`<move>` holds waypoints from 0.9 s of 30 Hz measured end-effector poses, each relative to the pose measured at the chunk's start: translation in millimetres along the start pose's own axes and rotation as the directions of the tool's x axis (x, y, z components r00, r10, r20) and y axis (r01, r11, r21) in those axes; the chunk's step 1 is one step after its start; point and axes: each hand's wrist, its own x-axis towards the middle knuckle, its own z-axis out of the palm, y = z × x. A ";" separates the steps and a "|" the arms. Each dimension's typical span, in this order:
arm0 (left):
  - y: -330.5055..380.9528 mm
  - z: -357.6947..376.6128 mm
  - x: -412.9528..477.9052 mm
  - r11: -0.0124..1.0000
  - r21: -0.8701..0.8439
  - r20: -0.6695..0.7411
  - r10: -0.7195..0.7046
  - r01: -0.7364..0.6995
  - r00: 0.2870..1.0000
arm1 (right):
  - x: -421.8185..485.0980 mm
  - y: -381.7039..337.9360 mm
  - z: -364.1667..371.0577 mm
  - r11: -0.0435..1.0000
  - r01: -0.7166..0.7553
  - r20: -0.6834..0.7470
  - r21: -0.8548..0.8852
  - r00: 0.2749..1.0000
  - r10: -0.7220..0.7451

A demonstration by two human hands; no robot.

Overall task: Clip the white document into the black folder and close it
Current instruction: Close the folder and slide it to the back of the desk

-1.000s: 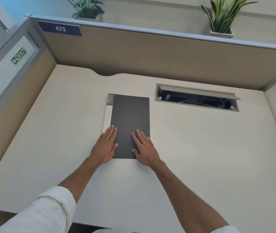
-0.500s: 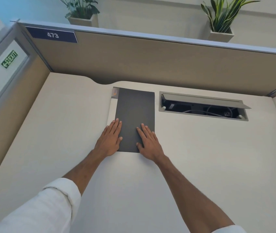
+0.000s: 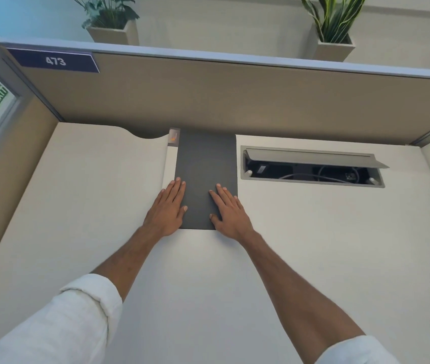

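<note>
One matte black folder (image 3: 206, 177) closed flat on smooth pale counter (image 3: 313, 232), white document (image 3: 169, 164) strip left, two hands, left hand (image 3: 168, 210) and right hand (image 3: 231, 211) with fingers (image 3: 178, 185) released, splayed flat on cover

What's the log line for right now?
folder: closed, flat on desk | paper: strip showing at left edge | left hand: flat on folder | right hand: flat on folder

We are pressing our left hand (image 3: 168, 210) and right hand (image 3: 228, 212) flat on the closed black folder (image 3: 206, 166), lying over the white document (image 3: 170, 160).

Both hands (image 3: 198, 207) flat, fingers (image 3: 177, 186) extended
</note>
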 end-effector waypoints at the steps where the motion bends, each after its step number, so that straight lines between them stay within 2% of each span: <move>1: -0.4 -0.9 2.5 1.000 0.001 0.001 0.005 -0.005 1.000 | 1.4 0.7 -1.1 1.000 -0.002 0.000 -0.002 1.000 0.002; 27: 17.4 -14.2 -5.2 0.999 0.030 -0.008 -0.023 0.023 1.000 | -7.5 -3.9 -13.2 0.998 0.033 -0.009 -0.053 0.999 -0.033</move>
